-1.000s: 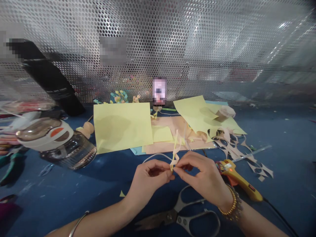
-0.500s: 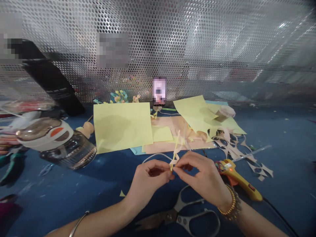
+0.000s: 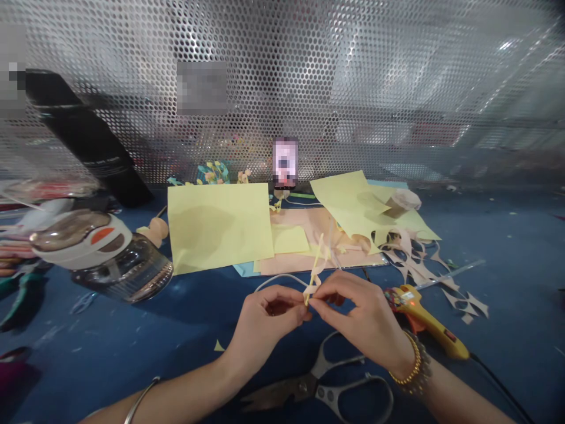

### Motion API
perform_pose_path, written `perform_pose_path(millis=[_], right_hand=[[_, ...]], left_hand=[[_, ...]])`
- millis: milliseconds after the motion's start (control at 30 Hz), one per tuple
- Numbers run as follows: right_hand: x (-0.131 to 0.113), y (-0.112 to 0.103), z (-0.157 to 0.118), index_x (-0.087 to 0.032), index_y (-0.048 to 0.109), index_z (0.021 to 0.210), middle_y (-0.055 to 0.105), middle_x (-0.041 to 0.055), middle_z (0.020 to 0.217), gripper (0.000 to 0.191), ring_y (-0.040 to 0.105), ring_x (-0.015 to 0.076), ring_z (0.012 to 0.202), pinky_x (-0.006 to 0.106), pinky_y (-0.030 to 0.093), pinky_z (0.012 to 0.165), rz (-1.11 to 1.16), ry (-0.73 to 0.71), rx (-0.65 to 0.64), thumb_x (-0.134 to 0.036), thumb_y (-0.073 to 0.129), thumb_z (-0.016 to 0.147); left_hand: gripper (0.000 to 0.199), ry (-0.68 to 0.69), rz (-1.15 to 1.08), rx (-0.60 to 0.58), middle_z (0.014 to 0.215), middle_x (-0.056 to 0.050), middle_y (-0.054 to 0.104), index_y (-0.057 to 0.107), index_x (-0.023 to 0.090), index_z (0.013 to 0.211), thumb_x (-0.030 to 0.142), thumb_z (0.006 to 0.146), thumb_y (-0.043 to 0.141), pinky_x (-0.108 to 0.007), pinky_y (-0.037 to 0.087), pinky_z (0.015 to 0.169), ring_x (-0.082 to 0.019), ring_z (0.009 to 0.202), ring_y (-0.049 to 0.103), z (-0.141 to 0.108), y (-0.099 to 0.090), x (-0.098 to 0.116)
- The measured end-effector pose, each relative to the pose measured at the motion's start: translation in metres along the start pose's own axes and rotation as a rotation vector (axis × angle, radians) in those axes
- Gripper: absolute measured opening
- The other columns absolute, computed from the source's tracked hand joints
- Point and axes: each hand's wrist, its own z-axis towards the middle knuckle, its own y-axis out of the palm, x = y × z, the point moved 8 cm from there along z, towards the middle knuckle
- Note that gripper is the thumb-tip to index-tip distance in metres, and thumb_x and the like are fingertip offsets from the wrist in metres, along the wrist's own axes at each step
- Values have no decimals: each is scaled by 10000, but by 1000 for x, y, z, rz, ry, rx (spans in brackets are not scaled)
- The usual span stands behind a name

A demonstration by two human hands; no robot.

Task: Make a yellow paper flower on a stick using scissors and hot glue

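A thin yellow paper stem [image 3: 319,250] stands tilted between my hands, with a pale pink paper strip [image 3: 311,289] curling about its lower part. My left hand [image 3: 271,315] is closed, thumb and fingertips pinching the stem's lower end. Facing it, my right hand [image 3: 355,309] pinches at the strip's lower side; its fingertips cover the exact contact point. Large metal scissors [image 3: 303,386] lie open below my hands. A yellow glue gun [image 3: 430,324], its orange light lit, rests right of my right hand with a clear glue stick [image 3: 454,274] behind it.
Yellow paper sheets [image 3: 220,227] and pink paper [image 3: 291,263] lie beyond my hands. Cut paper scraps [image 3: 415,268] spread at the right. On the left stand a clear jar [image 3: 123,274] and a black box [image 3: 95,147]. A phone [image 3: 285,162] leans against the perforated metal screen [image 3: 309,70].
The stem's top has shifted very slightly to the right. Both hands keep the same pinch and place, and the things on the table lie as before.
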Motion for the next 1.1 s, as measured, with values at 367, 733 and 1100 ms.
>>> perform_pose_path(millis=[367, 733, 1100], right_hand=[[0, 0, 0, -211, 655, 729, 646, 1, 721, 104, 607, 144, 655, 272, 483, 610, -13, 1, -6, -128, 632, 788], [1, 0, -1, -218, 658, 736, 652, 3, 727, 104, 609, 146, 651, 276, 493, 607, -5, 0, -2, -134, 621, 787], [4, -1, 1, -218, 670, 792, 645, 8, 715, 112, 596, 144, 637, 257, 481, 576, 26, 66, -27, -204, 568, 836]], left_hand=[[89, 25, 5, -6, 654, -18, 706, 684, 174, 713, 215, 663, 745, -276, 514, 650, -161, 650, 652, 1, 0, 1], [100, -6, 0, -6, 633, -20, 704, 685, 167, 722, 220, 661, 744, -253, 495, 611, -152, 622, 642, 0, 1, 1], [171, -179, -292, -28, 726, -20, 719, 708, 164, 778, 254, 659, 792, -215, 524, 656, -128, 674, 682, 2, 2, -17]])
